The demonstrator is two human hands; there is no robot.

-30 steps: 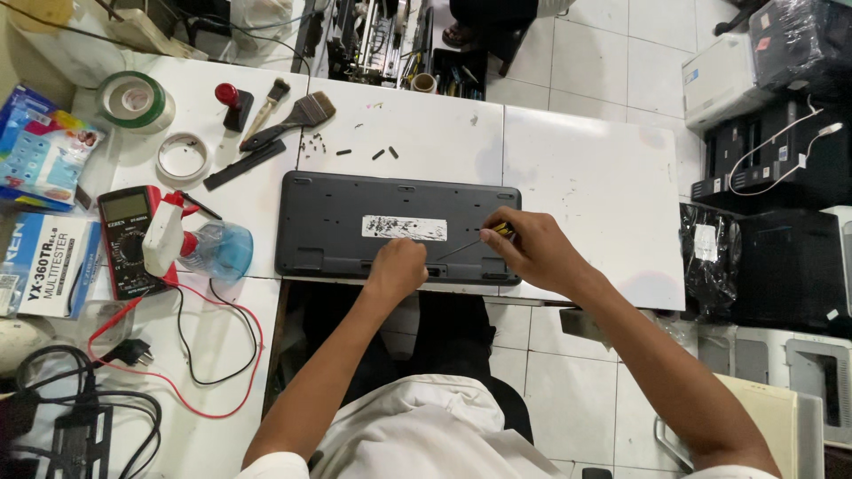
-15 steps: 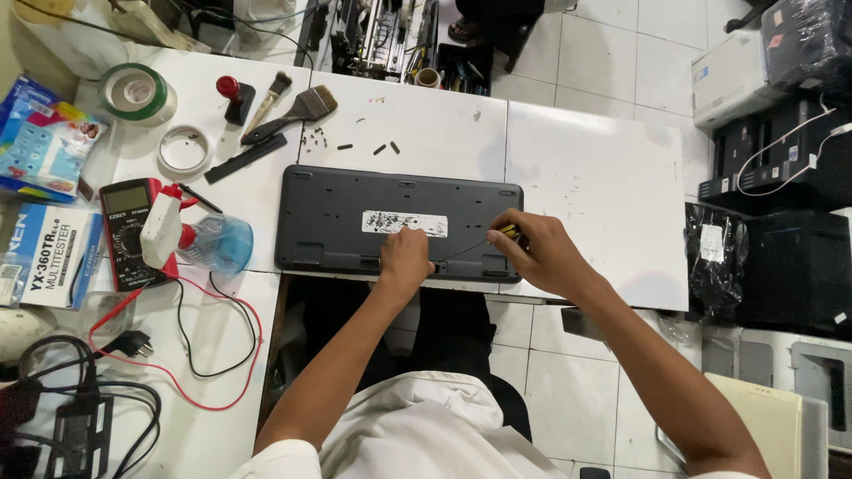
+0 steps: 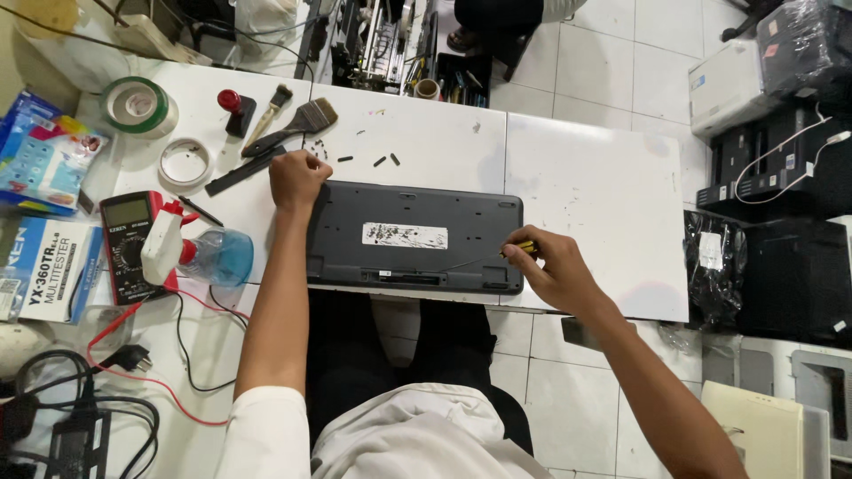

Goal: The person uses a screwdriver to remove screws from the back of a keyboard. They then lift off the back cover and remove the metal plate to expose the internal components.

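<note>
Two hands flank keyboard [image 3: 414,236]: left hand [image 3: 297,177], right hand [image 3: 548,266].

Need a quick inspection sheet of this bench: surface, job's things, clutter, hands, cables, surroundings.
Surface: white table, scuffed, small dark screws loose by the top edge.
Job's things: grey keyboard lying face down; screwdriver with its tip on the keyboard's lower right.
Clutter: multimeter, spray bottle, brush, tape rolls.
Hands: left hand at the keyboard's top-left corner; right hand grips the screwdriver.
Cables: red and black leads looped at lower left.
Surroundings: tiled floor, printers stacked at right.
</note>
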